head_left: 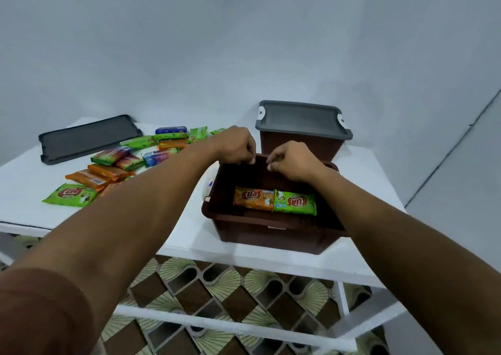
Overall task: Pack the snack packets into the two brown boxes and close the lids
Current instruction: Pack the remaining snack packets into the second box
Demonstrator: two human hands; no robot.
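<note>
open brown box [244, 227] right end behind forearm, far packets' [170, 130] print too small to read

Two packets [273, 201] in near box [260, 230]; lidded box [301, 143] behind, loose packets [113, 165] left.

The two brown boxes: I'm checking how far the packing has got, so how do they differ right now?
The near brown box is open, with an orange packet and a green packet lying inside; the far brown box has a grey lid on it, contents hidden. Both hands, left hand and right hand, are at the near box's back rim; the far box is untouched. They look alike in colour and shape.
</note>
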